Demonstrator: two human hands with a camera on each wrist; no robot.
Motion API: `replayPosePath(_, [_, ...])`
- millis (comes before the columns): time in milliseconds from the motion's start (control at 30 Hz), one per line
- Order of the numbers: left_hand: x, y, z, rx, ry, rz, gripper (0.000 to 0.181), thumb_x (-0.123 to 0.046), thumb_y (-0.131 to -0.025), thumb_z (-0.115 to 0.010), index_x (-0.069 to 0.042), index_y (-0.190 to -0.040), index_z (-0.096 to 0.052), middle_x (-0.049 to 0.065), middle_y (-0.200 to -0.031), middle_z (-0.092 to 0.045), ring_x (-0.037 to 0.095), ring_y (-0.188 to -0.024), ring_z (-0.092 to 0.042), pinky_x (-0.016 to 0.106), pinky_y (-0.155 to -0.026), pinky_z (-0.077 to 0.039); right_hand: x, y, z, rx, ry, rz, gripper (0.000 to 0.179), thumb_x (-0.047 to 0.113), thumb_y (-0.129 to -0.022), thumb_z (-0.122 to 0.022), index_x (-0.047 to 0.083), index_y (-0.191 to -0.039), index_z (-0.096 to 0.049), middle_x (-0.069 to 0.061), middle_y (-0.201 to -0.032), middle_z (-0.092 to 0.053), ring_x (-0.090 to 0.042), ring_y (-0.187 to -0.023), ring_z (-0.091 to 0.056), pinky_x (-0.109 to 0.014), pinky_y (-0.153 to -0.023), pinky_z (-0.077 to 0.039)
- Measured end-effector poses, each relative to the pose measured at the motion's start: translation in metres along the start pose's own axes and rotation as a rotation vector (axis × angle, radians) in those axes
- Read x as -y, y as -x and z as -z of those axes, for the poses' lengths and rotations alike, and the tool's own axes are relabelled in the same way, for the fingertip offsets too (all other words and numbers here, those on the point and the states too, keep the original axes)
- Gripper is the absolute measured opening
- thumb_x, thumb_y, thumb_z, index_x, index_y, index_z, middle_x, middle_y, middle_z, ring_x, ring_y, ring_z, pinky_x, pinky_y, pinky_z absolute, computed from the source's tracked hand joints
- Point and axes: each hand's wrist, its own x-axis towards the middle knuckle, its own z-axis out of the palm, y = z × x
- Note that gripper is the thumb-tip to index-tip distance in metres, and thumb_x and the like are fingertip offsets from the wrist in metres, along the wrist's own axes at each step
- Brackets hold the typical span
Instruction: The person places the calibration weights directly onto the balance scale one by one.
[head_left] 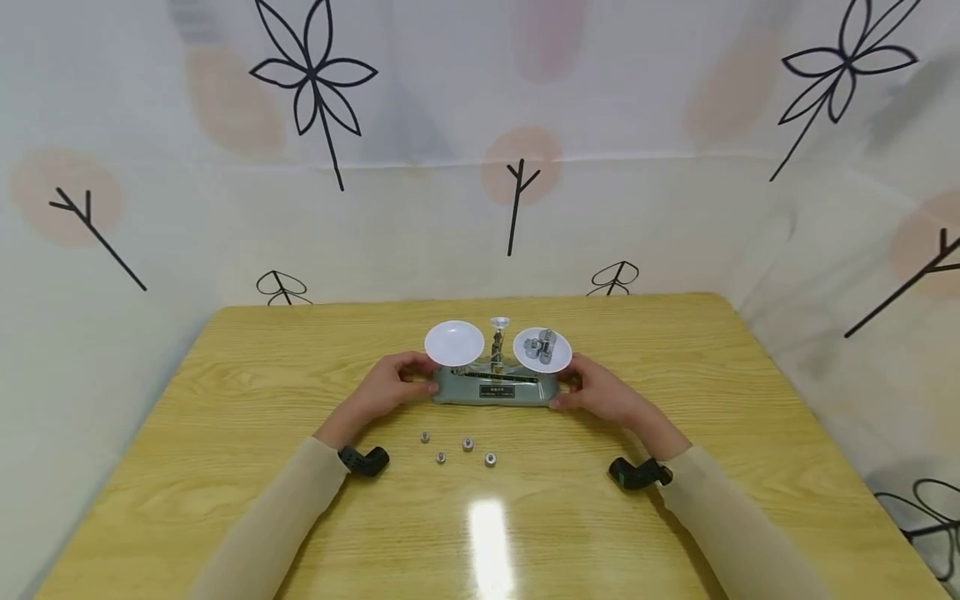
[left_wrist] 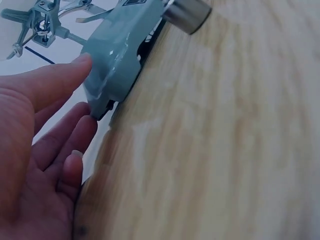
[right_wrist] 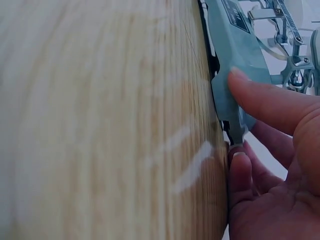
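Note:
A grey-green balance scale (head_left: 459, 393) with two white pans stands on the table in the head view. Several metal weights (head_left: 547, 348) are gathered on its right pan (head_left: 562, 355), while the left pan (head_left: 454, 342) is bare. My left hand (head_left: 385, 387) grips the left end of the base (left_wrist: 117, 50), thumb on its front and fingers around the end. At the other end my right hand (head_left: 602, 393) holds the base (right_wrist: 239, 60) in the same way. Parts of the fingers are hidden behind the base and the right pan.
Several small metal weights (head_left: 468, 444) stand on the wooden table (head_left: 300, 358) in front of the scale, between the forearms. One metal cylinder (left_wrist: 189, 14) shows close to the base in the left wrist view. A patterned cloth (head_left: 420, 225) hangs behind the table.

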Motion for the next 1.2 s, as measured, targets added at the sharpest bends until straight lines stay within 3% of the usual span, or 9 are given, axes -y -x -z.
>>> replayPosePath(267, [-0.008, 0.010, 0.006, 0.052, 0.018, 0.011, 0.037, -0.016, -0.089, -0.077, -0.005, -0.122, -0.068, 0.010, -0.120, -0.067, 0.027, -0.112, -0.060, 0.038, -0.090, -0.049, 0.002, -0.001, -0.002, 0.000, 0.000, 0.006, 0.060, 0.009, -0.084, -0.080, 0.000, -0.135, -0.050, -0.017, -0.127, -0.054, -0.032, -0.106, -0.050, -0.038, -0.085, -0.043])
replayPosePath(467, [-0.016, 0.023, 0.011, 0.100, -0.011, 0.022, 0.034, -0.019, -0.090, -0.076, -0.007, -0.121, -0.068, 0.007, -0.116, -0.068, 0.024, -0.106, -0.062, 0.037, -0.085, -0.049, 0.002, 0.000, 0.000, -0.008, -0.022, 0.002, 0.056, 0.008, -0.084, -0.079, -0.001, -0.133, -0.053, -0.017, -0.128, -0.055, -0.033, -0.113, -0.051, -0.045, -0.096, -0.041])
replayPosePath(833, [-0.022, 0.049, 0.007, 0.170, -0.057, -0.030, 0.026, -0.016, -0.091, -0.074, -0.005, -0.115, -0.070, 0.007, -0.108, -0.070, 0.022, -0.098, -0.062, 0.032, -0.081, -0.048, 0.009, 0.001, -0.003, -0.012, -0.023, -0.016, 0.049, 0.004, -0.084, -0.078, -0.004, -0.128, -0.056, -0.020, -0.124, -0.057, -0.035, -0.110, -0.052, -0.047, -0.095, -0.041])
replayPosePath(1033, [-0.024, 0.056, 0.004, 0.196, -0.114, -0.042, 0.019, -0.020, -0.090, -0.076, -0.012, -0.107, -0.073, -0.003, -0.102, -0.070, 0.015, -0.092, -0.063, 0.029, -0.078, -0.049, 0.005, -0.002, -0.004, -0.018, 0.000, -0.008, 0.049, 0.000, -0.086, -0.075, -0.007, -0.129, -0.054, -0.022, -0.124, -0.055, -0.037, -0.108, -0.051, -0.048, -0.093, -0.042])
replayPosePath(1200, [-0.025, 0.059, 0.001, 0.221, -0.103, -0.057, 0.019, -0.021, -0.089, -0.077, -0.013, -0.106, -0.073, -0.002, -0.102, -0.070, 0.016, -0.092, -0.064, 0.030, -0.079, -0.050, 0.004, -0.002, -0.003, -0.021, 0.017, -0.017, 0.050, 0.006, -0.087, -0.076, -0.003, -0.131, -0.054, -0.018, -0.123, -0.055, -0.034, -0.106, -0.050, -0.046, -0.092, -0.042])
